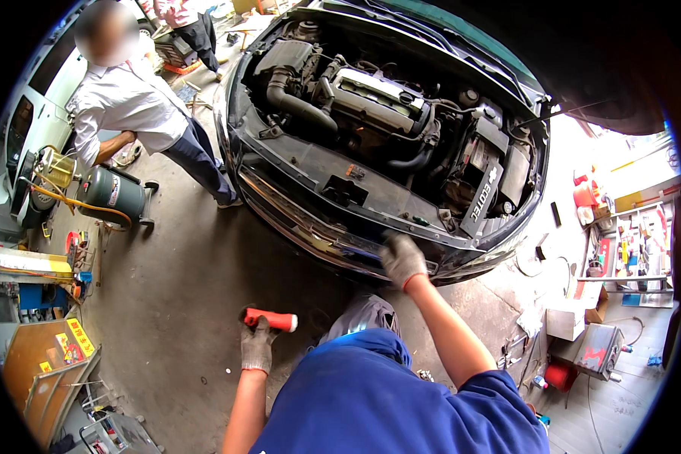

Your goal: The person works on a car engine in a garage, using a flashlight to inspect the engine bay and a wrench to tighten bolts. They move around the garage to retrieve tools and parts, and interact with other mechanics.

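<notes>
My left hand (pixel 255 340) in a grey work glove is closed around a red cylindrical tool (pixel 276 320) with a dark end, held over the concrete floor (pixel 174 303). My right hand (pixel 403 259), gloved too, is at the dark car's front bumper (pixel 450 263), open with fingers loosely bent; whether it touches the car is unclear. The bonnet is up over the engine bay, showing the silver engine cover (pixel 371 98), a black intake hose (pixel 299 106) and a front panel (pixel 318 166) behind the chrome grille (pixel 295 216).
A person (pixel 136 121) in a white shirt stands left beside the car; another person's legs (pixel 200 45) show behind. A green compressor (pixel 110 197) with yellow hose, a white car (pixel 34 113) and boards (pixel 38 363) are left. Shelving (pixel 620 250), cardboard boxes (pixel 571 318) and a metal case (pixel 598 352) are right.
</notes>
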A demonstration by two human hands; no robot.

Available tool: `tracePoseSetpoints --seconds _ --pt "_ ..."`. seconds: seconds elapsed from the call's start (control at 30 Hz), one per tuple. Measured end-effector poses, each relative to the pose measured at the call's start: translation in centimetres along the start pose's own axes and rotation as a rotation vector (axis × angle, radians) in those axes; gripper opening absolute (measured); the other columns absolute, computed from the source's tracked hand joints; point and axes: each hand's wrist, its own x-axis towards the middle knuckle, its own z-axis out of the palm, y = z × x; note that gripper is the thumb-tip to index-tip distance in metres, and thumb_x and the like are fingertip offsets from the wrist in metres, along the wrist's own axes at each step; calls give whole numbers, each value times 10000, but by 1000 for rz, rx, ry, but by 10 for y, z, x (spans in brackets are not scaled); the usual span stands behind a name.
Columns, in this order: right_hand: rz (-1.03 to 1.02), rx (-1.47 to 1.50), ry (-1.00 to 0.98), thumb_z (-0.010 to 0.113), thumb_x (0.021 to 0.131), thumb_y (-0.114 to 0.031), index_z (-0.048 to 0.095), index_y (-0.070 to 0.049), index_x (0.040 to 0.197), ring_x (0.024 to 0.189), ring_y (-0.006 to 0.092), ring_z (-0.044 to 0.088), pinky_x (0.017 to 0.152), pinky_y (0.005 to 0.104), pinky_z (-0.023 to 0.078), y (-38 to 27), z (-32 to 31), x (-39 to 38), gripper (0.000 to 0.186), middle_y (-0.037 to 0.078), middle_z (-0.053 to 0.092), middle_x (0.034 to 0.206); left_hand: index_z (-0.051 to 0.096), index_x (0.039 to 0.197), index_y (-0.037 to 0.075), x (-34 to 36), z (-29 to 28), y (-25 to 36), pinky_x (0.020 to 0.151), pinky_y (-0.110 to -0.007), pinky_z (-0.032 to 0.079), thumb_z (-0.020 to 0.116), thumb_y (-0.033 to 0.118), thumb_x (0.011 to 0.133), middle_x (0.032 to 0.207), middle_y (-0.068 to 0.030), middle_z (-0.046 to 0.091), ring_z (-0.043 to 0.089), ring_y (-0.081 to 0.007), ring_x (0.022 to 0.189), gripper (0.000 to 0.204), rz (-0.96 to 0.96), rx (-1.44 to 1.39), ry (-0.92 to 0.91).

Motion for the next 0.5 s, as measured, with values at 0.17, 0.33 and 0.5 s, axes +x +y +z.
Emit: tracePoseSetpoints --seconds 0.17,0.33,0.5 --pt "-297 112 -676 749 952 -337 469 -75 1584 1315 396 626 1122 439 497 -127 -5 -43 740 231 669 1395 406 1416 132 -5 88 41 983 -372 577 757 197 1016 1260 -145 648 646 -232 1150 537 142 240 -276" --pt "-405 -56 -584 785 871 -186 405 -48 1608 1257 444 635 1053 472 528 -125 -27 -19 841 269 656 1367 448 1335 68 -2 166 89 977 -351 538 821 208 940 1203 -108 644 618 -188 1092 562 228 559 -405" --pt "-449 -5 -667 775 877 -176 326 -72 1649 1241 469 633 1029 499 534 -106 -65 2 899 280 659 1349 509 1194 65 9 211 121 915 -349 528 853 230 865 1072 -73 617 576 -161 1014 504 164 773 -593"
